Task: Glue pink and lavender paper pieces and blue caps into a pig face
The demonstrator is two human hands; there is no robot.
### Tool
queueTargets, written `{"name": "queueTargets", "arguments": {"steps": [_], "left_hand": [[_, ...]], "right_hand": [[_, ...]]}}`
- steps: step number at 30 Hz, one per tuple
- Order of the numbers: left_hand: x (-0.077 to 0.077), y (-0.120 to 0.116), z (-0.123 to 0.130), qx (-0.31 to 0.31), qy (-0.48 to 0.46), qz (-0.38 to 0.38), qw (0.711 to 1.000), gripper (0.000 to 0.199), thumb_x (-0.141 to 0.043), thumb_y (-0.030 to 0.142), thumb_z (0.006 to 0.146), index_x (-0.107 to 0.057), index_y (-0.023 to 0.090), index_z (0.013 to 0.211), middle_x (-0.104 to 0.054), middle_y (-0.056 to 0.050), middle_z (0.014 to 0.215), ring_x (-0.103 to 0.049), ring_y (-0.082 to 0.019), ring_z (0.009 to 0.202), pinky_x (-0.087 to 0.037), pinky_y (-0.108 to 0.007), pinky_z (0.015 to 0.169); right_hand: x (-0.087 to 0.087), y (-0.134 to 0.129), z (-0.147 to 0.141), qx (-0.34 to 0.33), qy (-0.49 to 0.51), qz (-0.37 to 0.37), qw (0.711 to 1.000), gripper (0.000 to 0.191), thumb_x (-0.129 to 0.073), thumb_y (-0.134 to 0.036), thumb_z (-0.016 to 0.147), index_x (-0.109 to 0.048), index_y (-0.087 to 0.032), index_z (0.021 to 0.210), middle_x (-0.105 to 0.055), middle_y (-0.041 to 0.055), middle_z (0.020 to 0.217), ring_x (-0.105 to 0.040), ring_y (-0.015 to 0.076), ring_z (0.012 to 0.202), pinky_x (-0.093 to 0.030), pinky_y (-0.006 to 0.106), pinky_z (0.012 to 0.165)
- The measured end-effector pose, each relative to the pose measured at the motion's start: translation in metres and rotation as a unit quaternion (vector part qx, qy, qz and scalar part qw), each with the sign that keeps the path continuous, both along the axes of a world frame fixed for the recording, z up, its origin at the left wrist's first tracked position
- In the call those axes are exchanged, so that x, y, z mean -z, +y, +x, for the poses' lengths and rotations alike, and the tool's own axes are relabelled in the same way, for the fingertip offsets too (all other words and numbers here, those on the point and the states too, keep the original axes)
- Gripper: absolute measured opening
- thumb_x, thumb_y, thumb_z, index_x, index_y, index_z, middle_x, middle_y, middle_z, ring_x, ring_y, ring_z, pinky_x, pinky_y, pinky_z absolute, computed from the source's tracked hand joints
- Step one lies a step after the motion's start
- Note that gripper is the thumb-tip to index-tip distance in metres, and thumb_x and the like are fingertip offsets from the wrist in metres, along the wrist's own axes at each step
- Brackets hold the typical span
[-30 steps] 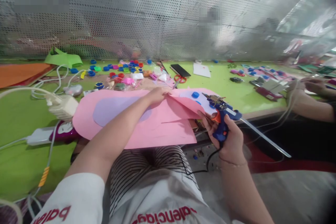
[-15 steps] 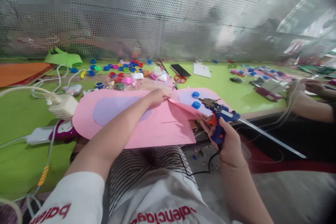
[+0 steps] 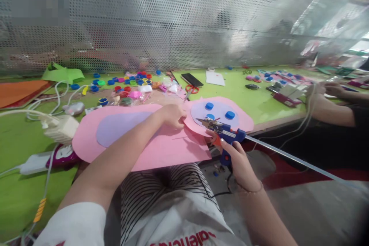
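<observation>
My right hand (image 3: 238, 157) is wrapped round the handle of a blue glue gun (image 3: 229, 133) with an orange trigger. A long clear glue stick (image 3: 276, 150) sticks out of its back. The nozzle is over the lower left of a lilac oval (image 3: 220, 112) on a pink paper cutout (image 3: 245, 119). Blue bottle caps (image 3: 230, 115) sit on that oval; the gun partly covers one. My left hand (image 3: 173, 116) is closed on the cutout's left edge, where it lies over a larger pink sheet (image 3: 173, 152) with another lilac oval (image 3: 121, 125).
Loose coloured caps (image 3: 111, 82), orange-handled scissors (image 3: 191, 89), a black phone (image 3: 192, 80) and white paper (image 3: 215, 78) lie behind. White plugs (image 3: 62, 128) and cables are at left. Another person's hands (image 3: 319, 96) work at right, near hanging cords.
My right hand has moved the glue gun left and slightly down, bringing a third blue cap into sight. My left hand keeps its hold on the paper edge. The view has shifted a little.
</observation>
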State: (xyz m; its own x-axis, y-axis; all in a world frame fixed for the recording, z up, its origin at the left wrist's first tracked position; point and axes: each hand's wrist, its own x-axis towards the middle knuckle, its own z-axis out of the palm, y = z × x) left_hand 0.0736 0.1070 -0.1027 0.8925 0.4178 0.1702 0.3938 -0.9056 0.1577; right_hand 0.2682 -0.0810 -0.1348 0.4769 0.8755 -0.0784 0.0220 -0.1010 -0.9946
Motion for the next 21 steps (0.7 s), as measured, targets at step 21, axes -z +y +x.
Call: {"name": "queueTargets", "arguments": {"steps": [21], "left_hand": [[-0.005, -0.005, -0.005, 0.030, 0.018, -0.083, 0.996, 0.050, -0.062, 0.055, 0.067, -0.062, 0.019, 0.102, -0.064, -0.008, 0.102, -0.058, -0.022, 0.091, -0.044, -0.032, 0.079]], "right_hand": [[-0.041, -0.005, -0.002, -0.156, -0.003, 0.107, 0.982, 0.016, -0.061, -0.036, 0.079, -0.063, -0.020, 0.082, -0.062, 0.0007, 0.063, -0.059, 0.0150, 0.056, -0.049, 0.029, 0.057]]}}
